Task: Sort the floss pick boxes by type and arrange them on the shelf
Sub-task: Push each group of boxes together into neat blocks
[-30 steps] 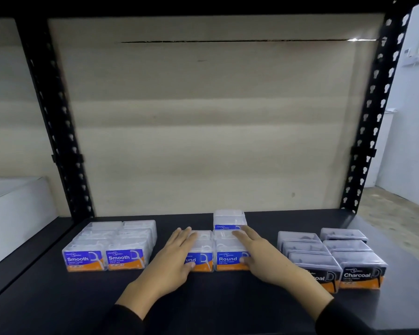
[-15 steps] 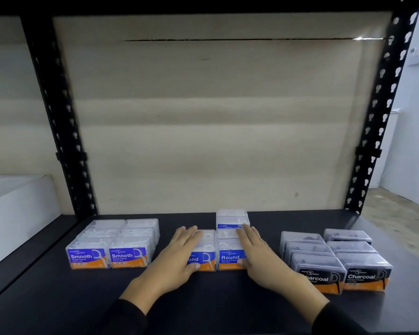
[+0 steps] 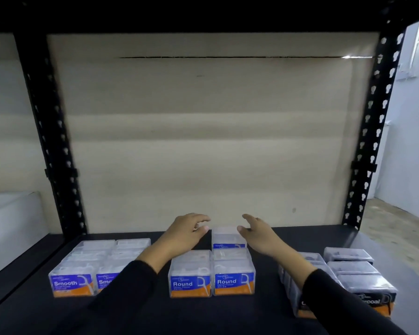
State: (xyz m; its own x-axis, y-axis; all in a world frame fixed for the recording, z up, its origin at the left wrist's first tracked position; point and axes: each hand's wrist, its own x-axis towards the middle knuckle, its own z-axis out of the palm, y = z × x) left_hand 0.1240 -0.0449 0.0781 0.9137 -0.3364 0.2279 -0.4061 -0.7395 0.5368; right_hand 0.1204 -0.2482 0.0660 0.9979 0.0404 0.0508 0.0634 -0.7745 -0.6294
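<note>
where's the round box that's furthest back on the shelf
In the head view, the rearmost Round box sits mid-shelf at the back of the right Round column, between the open left hand and right hand.

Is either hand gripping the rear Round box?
No: the left hand and right hand are open on either side of the rear Round box, not closed on it.

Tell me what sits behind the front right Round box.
Behind the front right Round box a second box, then a rearmost box between both open hands. The second's label is hidden.
</note>
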